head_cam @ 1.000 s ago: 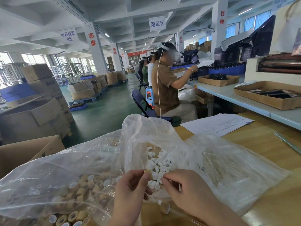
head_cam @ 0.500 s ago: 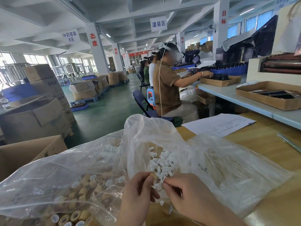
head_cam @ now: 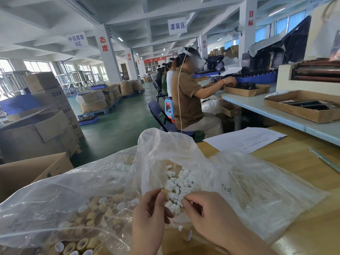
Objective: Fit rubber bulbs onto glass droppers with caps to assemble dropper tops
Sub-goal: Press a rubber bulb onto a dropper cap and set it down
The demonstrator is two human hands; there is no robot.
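Seen from the head camera, looking down at two hands working over a wooden worktop (head_cam: 294,162) in a packing hall.

The left hand (head_cam: 149,218) pinches a small tan cap (head_cam: 164,194) between thumb and curled fingers, turned sideways so its opening faces the other hand. A white rubber bulb (head_cam: 173,196) sits at that opening, touching the cap, probably being pushed through it. The right hand (head_cam: 207,212) has its fingers curled, thumb and forefinger closed together at the bulb's far end. It appears to grip the bulb, though the contact is too small to be sure.

Both hands hover just above an open bag of bulbs (head_cam: 181,179), likely so the next piece is within easy reach. The bulbs are small, matte white and rounded with a narrow neck. A clear bag of caps (head_cam: 82,208) lies to the left. A bag of glass droppers (head_cam: 257,184), thin clear tubes, lies to the right. One loose bulb (head_cam: 180,228) rests near the wrists.
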